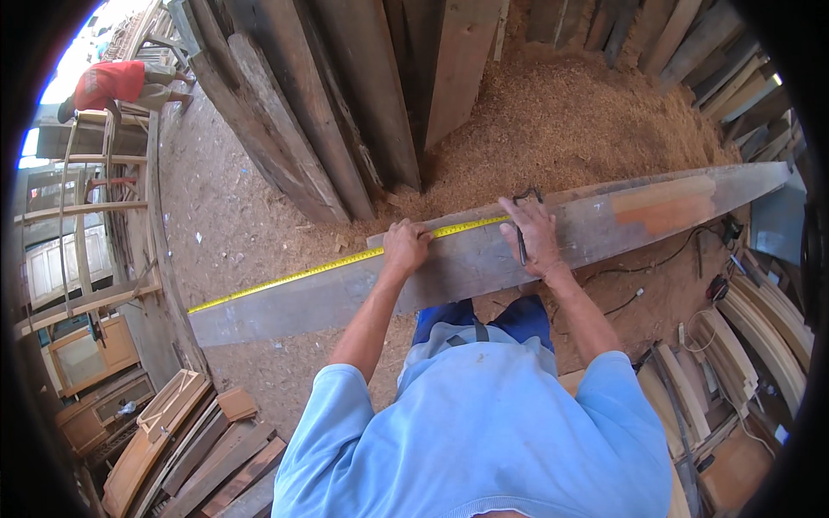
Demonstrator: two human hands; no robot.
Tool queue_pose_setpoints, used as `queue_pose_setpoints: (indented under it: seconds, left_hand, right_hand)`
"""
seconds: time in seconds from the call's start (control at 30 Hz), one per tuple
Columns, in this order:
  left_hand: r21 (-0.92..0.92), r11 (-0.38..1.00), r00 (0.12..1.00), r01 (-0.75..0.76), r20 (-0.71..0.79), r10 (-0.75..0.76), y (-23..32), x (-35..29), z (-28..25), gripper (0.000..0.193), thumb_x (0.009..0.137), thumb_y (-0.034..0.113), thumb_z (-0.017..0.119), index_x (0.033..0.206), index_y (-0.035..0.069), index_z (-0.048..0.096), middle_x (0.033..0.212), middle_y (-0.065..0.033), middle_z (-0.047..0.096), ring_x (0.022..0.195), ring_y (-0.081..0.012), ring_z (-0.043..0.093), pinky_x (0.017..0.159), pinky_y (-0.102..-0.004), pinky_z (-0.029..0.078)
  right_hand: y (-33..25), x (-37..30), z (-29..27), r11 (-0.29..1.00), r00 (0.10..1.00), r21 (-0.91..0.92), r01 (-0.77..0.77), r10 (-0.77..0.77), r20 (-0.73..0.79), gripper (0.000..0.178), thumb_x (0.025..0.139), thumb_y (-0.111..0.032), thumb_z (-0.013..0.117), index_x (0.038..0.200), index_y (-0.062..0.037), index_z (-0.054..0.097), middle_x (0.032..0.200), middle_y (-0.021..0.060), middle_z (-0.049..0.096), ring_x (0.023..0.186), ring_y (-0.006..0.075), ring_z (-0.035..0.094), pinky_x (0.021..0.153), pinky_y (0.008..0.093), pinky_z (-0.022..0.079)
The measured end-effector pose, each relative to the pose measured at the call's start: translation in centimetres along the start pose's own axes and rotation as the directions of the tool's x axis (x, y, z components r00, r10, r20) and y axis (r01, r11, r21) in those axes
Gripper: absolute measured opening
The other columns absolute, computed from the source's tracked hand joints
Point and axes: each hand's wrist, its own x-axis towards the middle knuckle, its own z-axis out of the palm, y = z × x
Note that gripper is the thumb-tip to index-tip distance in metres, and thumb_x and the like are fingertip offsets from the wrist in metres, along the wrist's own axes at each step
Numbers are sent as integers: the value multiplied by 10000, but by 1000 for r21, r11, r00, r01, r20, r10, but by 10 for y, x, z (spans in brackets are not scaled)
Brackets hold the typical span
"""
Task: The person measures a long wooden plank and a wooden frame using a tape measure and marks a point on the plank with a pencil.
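A long grey wooden plank [471, 264] lies crosswise in front of me. A yellow tape measure [319, 269] is stretched along its far edge, from the plank's left end to my right hand. My left hand [406, 248] is closed over the tape at the plank's edge, fingers curled. Resting at the tape's right end, my right hand [535, 235] has a thin dark pencil-like stick [521, 247] held between its fingers. A black looped thing [528, 195] shows just beyond those fingertips; its kind is unclear.
Tall boards [363, 95] lean beyond the plank, beside a heap of brown shavings [570, 121]. Wood offcuts [216, 449] are piled at lower left, curved wooden pieces [725, 363] at right. A cable [622, 269] crosses the ground. Another person in red [112, 85] bends at far left.
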Motion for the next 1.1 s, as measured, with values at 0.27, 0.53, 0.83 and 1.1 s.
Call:
queue_pose_setpoints:
  seconds: [0.27, 0.53, 0.83, 1.1]
  left_hand:
    - [24, 1000, 1000, 4, -16, -4, -2, 1, 6, 212, 874, 308, 675, 936, 140, 788, 995, -164, 679, 1001, -359, 630, 938, -486, 465]
    - [-1, 1000, 997, -19, -79, 19, -2, -1, 8, 188, 863, 287, 687, 923, 142, 791, 956, -155, 682, 979, -354, 630, 948, -481, 463]
    - [16, 999, 999, 30, -19, -29, -2, 1, 9, 203, 882, 311, 672, 952, 166, 796, 1023, -156, 679, 1065, -358, 628, 1070, -485, 419]
    - [7, 999, 999, 36, 9, -36, 1, 0, 3, 219, 888, 313, 659, 954, 148, 787, 1030, -163, 674, 1052, -370, 622, 1031, -495, 436]
  right_hand:
    - [-12, -1, 16, 973, 1000, 232, 6, -10, 16, 243, 870, -289, 609, 1049, -162, 713, 849, 24, 647, 922, 256, 594, 905, 450, 368]
    - [-19, 4, 16, 981, 999, 190, 26, -33, 34, 203, 817, -298, 660, 958, -164, 716, 836, 36, 633, 855, 250, 576, 870, 431, 367]
    - [-10, 3, 30, 987, 994, 118, 105, -106, 1, 189, 776, -290, 700, 922, -170, 719, 780, 52, 553, 807, 247, 556, 824, 419, 351]
    - [-7, 2, 35, 987, 992, 105, 124, -121, -34, 177, 779, -296, 702, 908, -176, 717, 782, 52, 547, 806, 247, 551, 829, 422, 351]
